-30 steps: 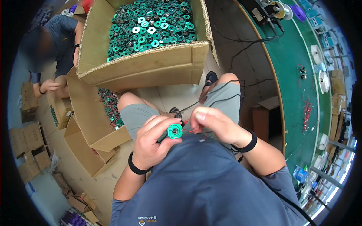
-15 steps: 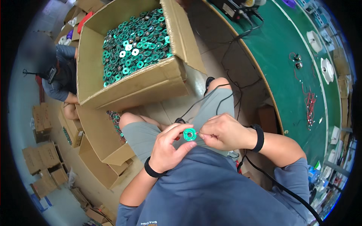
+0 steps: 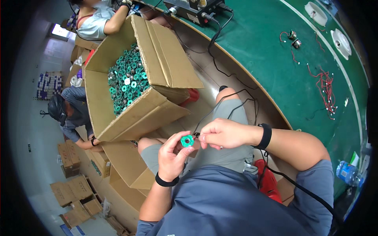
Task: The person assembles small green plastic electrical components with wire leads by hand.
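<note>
My left fingers (image 3: 182, 154) pinch one disc (image 3: 187, 141); immediately right of it, my right fingers (image 3: 211, 138) press together, contents indiscernible.

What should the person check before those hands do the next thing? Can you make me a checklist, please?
1. Left hand has the green ring: ok, its grip is thumb against fingers.
2. Green ring's hole is in view: ok, it faces the camera.
3. Right hand is close to the ring: ok, right beside it.
4. Right hand is pinching something: cannot tell, too small to see.
5. Black cable is out of the way: not ok, it passes in front of the grey-blue shirt.
6. Big cardboard box is open: ok, green pieces show inside.
</note>
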`<state>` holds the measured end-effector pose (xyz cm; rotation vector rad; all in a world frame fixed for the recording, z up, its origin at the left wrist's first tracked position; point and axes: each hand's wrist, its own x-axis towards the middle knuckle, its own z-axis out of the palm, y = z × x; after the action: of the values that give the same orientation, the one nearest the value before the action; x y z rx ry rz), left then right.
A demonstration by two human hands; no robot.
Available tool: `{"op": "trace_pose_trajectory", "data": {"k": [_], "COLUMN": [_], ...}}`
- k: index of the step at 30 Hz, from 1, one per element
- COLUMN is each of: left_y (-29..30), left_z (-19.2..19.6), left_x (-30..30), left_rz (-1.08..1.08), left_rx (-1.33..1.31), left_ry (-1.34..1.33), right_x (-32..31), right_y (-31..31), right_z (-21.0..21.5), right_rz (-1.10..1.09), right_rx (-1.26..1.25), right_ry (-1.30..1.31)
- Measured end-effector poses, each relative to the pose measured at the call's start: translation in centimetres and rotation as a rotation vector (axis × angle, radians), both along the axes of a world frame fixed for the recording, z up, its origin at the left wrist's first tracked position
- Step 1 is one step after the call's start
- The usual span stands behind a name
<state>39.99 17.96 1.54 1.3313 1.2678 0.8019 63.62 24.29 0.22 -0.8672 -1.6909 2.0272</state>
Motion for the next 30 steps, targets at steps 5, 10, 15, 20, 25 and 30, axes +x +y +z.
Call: {"op": "trace_pose_trajectory", "data": {"k": [5, 10, 15, 20, 25, 30], "left_y": [-0.4, 0.0, 0.9, 1.3, 0.7, 0.1], "left_z": [0.6, 1.5, 1.9, 2.5, -0.1, -1.4], "left_x": [0.7, 1.4, 1.3, 1.3, 0.8, 1.4], "left_rz": [-0.02, -0.08, -0.043, -0.067, 0.03, 0.056], "left_rx": [0.149, 0.267, 0.33, 0.339, 0.21, 0.175], "left_ry": [0.171, 0.412, 0.365, 0.462, 0.183, 0.11], "right_x": [0.1, -0.2, -0.1, 0.1, -0.3, 0.0], "right_y": [-0.7, -0.3, 1.1, 0.8, 0.7, 0.2], "right_z": [-0.2, -0.6, -0.8, -0.4, -0.8, -1.1], "right_rz": [0.024, -0.124, -0.069, 0.029, 0.017, 0.074], "right_rx": [0.084, 0.172, 0.083, 0.247, 0.273, 0.266], "right_ry": [0.11, 0.059, -0.074, 0.0, 0.072, -0.101]}}
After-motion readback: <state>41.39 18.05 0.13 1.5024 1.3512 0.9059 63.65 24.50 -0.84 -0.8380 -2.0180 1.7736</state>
